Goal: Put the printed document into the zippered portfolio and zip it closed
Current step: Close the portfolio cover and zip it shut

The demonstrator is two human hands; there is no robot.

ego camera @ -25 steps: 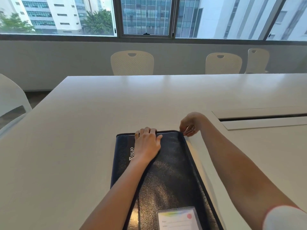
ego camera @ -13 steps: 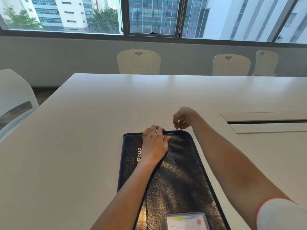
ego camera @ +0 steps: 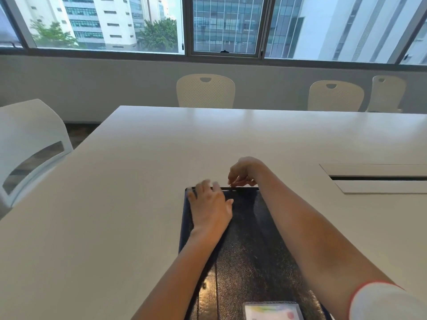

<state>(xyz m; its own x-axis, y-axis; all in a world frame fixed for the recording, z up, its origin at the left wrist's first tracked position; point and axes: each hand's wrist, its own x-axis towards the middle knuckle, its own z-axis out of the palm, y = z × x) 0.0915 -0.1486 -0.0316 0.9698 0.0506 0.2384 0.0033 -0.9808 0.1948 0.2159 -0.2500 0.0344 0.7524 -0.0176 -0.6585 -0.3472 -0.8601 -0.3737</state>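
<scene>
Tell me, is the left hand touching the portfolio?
Touching. The head view shows the left hand lying flat on the portfolio near its far edge.

A white sleeve (ego camera: 390, 303), edged in red, is worn on the right arm (ego camera: 323, 239) at five o'clock; the left arm (ego camera: 175, 273) is seen bare.

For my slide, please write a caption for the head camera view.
Left hand presses the portfolio flat while right hand pinches the zipper pull at its far edge.
</scene>
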